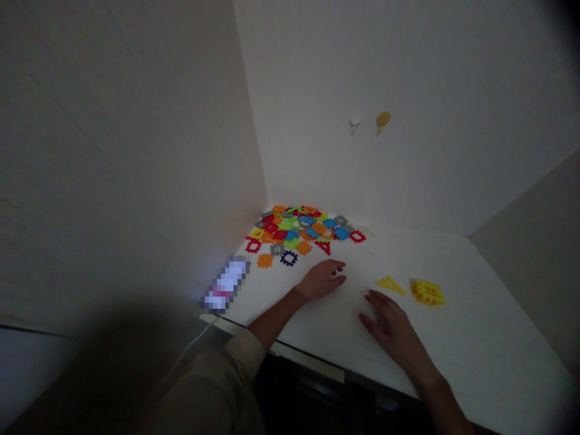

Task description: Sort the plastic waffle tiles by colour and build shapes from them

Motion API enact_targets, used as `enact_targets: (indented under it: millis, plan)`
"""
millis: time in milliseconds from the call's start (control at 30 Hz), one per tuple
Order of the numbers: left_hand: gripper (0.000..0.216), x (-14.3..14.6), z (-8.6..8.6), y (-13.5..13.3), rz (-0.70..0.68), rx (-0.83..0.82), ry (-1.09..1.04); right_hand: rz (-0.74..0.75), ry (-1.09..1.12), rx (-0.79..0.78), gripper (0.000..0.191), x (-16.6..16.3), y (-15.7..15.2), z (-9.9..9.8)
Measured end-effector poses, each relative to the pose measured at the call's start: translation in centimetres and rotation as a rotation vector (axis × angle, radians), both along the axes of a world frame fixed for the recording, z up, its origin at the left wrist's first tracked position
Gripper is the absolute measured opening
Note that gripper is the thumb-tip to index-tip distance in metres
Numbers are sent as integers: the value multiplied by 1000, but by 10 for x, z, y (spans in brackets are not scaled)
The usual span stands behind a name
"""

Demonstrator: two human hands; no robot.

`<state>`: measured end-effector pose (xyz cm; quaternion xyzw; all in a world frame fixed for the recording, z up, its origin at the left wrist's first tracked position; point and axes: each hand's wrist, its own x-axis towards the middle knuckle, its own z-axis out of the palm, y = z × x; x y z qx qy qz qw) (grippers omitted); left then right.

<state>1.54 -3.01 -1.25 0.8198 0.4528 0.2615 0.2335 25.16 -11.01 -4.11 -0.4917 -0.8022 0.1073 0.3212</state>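
Note:
My left hand hovers over or rests on the white table with its fingers apart and nothing in them. Just beyond it lies a red triangular toothed building piece, at the near edge of a pile of coloured interlocking plastic pieces. To the right, my right hand is open, thumb and fingers apart, holding nothing. Close past its fingertips is a yellow triangular piece. A yellow block of joined pieces sits right of that triangle, slightly blurred.
A lit phone, its screen pixelated, lies at the table's left edge with a white cable hanging off. Walls enclose the table at the left and back. Two small hooks, one white and one yellowish, are on the back wall.

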Motion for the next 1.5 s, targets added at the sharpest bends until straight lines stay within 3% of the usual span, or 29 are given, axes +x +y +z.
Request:
enact_targets:
  millis: [233,400,500,667,833,1167,1500]
  plan:
    - [39,-44,5,-13,42,48,45,-1,-208,20,48,-24,13,-16]
    - [36,-104,30,18,365,137,105,-6,-239,46,46,-23,11,-18]
    - [34,-154,46,46,641,26,327,-18,-231,49,47,-24,12,-17]
    - [28,-207,51,79,756,-162,472,-36,-216,31,47,-25,15,-17]
    - [25,-211,42,93,735,-283,574,-44,-208,16,47,-24,13,-16]
    - [24,-210,41,94,685,-317,642,-42,-199,12,44,-24,12,-15]
    - [35,-203,60,77,749,-158,605,-46,-181,28,43,-24,12,-16]
